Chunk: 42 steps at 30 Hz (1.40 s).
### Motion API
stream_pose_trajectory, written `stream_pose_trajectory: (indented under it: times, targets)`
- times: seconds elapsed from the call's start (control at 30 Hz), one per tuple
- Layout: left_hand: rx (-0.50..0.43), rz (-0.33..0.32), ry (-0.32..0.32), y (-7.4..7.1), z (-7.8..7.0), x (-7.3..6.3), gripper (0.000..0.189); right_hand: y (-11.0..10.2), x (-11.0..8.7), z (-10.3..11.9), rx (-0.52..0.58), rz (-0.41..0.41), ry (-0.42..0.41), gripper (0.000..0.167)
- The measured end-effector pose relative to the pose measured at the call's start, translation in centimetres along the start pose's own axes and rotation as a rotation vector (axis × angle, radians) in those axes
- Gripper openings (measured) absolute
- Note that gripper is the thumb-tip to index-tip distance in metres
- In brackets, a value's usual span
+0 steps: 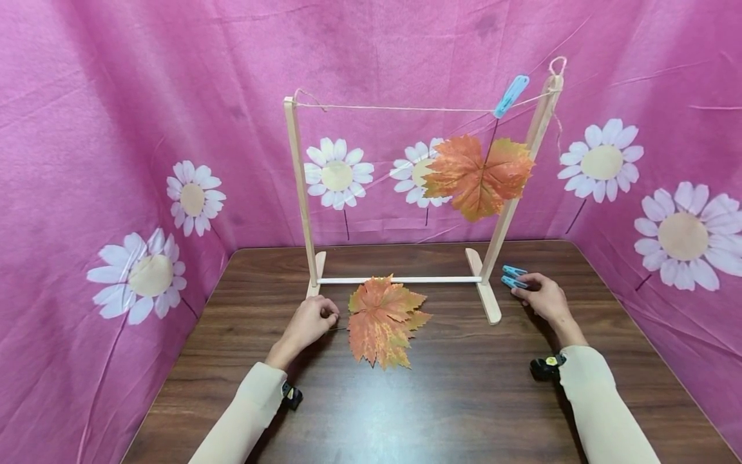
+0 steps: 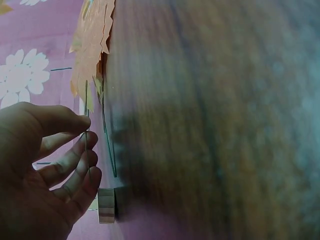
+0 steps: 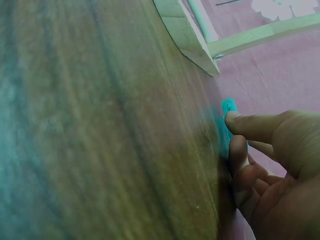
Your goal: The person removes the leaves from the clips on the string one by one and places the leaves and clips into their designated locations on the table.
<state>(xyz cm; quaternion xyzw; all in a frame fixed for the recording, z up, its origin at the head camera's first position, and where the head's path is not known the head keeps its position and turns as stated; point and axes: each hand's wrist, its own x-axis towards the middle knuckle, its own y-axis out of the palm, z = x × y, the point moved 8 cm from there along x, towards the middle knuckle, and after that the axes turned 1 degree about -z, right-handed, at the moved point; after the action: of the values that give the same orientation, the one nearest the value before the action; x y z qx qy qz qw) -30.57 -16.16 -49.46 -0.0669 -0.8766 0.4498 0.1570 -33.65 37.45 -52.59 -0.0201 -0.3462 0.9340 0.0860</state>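
Note:
My left hand (image 1: pixel 310 319) pinches the thin stem (image 2: pixel 87 107) of an orange-and-yellow artificial maple leaf (image 1: pixel 382 322) between thumb and fingertips. In the left wrist view, more dark stems (image 2: pixel 108 145) show just beyond the held one, close along the tabletop. At the right, my right hand (image 1: pixel 543 298) pinches a light blue clothespin (image 1: pixel 513 282) near the table surface. A second blue clothespin (image 1: pixel 514 270) lies right behind it. In the right wrist view the thumb presses on the blue plastic (image 3: pixel 228 106), and the fingers hide most of it.
A wooden frame (image 1: pixel 303 187) stands at the back of the brown table (image 1: pixel 371 412), with a twine line (image 1: pixel 400 108) across its top. Another blue clothespin (image 1: pixel 511 96) on the twine holds a hanging orange leaf (image 1: pixel 478 180). Pink cloth (image 1: pixel 371 45) with daisies surrounds the table.

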Motion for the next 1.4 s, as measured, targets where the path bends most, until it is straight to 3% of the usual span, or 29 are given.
stream_pose_trajectory:
  times: [0.3,0.87,1.2,1.4]
  targets:
    - [0.000,0.043,-0.006,0.4,0.1,0.0,0.010,0.1,0.1,0.0,-0.018,0.008,-0.019,0.047]
    - [0.015,0.004,0.018,0.3,0.0,0.2,0.007,-0.1,-0.1,-0.1,-0.032,-0.008,-0.010,0.049]
    - [-0.070,0.002,-0.056,-0.4,0.5,0.4,0.009,0.0,-0.2,0.0,0.022,-0.012,0.006,0.043]
    - [-0.112,-0.011,-0.046,-1.2,0.3,0.9,0.007,-0.8,-0.3,0.4,0.070,-0.055,-0.003,0.040]
